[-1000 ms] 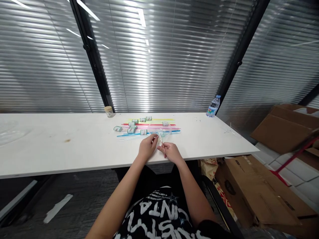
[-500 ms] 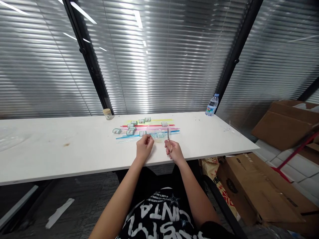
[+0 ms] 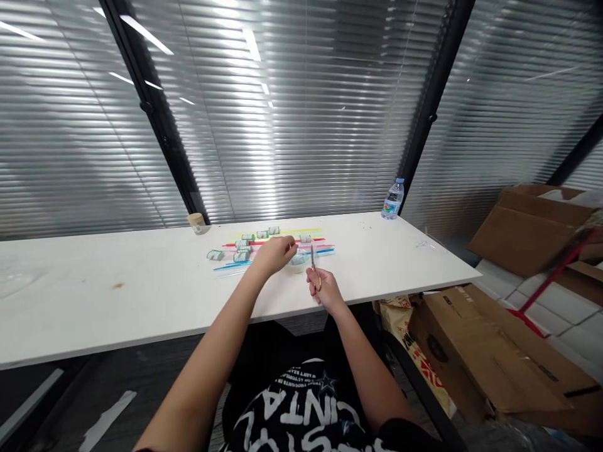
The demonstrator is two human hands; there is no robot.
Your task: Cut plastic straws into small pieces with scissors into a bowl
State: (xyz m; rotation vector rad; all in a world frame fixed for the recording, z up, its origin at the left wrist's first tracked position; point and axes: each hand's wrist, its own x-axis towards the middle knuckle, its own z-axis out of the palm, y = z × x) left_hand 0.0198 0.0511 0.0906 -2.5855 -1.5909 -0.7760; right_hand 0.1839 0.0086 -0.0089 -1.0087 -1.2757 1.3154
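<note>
My right hand (image 3: 326, 289) holds a pair of scissors (image 3: 313, 258), its fingers at the handle loops and the blades pointing up, away from me. Over the coloured sticks, my left hand (image 3: 274, 254) is closed with its fingertips together; what they grip, if anything, is too small to make out. Thin sticks lie in rows on the table: yellow (image 3: 308, 230), red (image 3: 229, 245) and blue (image 3: 226, 267). Several small green-and-white wrapped pieces (image 3: 241, 256) lie among them. Between my hands is some clear, bluish plastic (image 3: 298, 258), partly hidden by my left hand.
The white table (image 3: 155, 282) runs along a wall of blinds. A water bottle (image 3: 392, 199) stands at its back right, and a small lidded cup (image 3: 196, 223) at the back left. Clear plastic (image 3: 16, 276) lies far left. Cardboard boxes (image 3: 490, 351) stand on the floor at right.
My left hand has moved forward, from the near side of the sticks to over them. The right hand keeps the scissors in nearly the same place. The view has shifted slightly.
</note>
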